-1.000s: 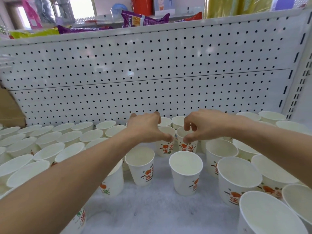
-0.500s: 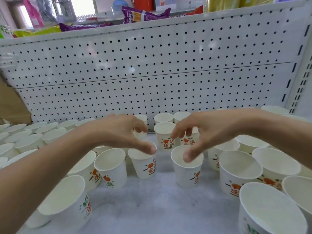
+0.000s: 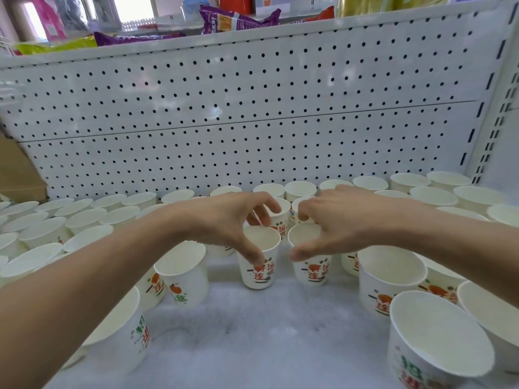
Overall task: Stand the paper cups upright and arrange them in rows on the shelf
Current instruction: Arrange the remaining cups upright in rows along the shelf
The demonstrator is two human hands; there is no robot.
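Many white paper cups with orange and green print stand upright on the white shelf (image 3: 252, 338). My left hand (image 3: 230, 220) grips one small cup (image 3: 261, 276) from above, thumb on its front wall and fingers behind its rim. My right hand (image 3: 339, 220) grips the neighbouring small cup (image 3: 316, 272) the same way. These two cups stand side by side near the middle of the shelf, just in front of two more cups (image 3: 280, 226) partly hidden by my fingers.
Rows of upright cups (image 3: 84, 220) fill the left side, and more cups (image 3: 438, 195) line the back right. Larger cups (image 3: 390, 279) stand at the front right and front left. A white pegboard (image 3: 252, 122) closes the back; snack bags (image 3: 236, 21) lie above.
Both hands have drawn back from the rear cups and closed round the two cups in front of them. These two cups now stand closer together.
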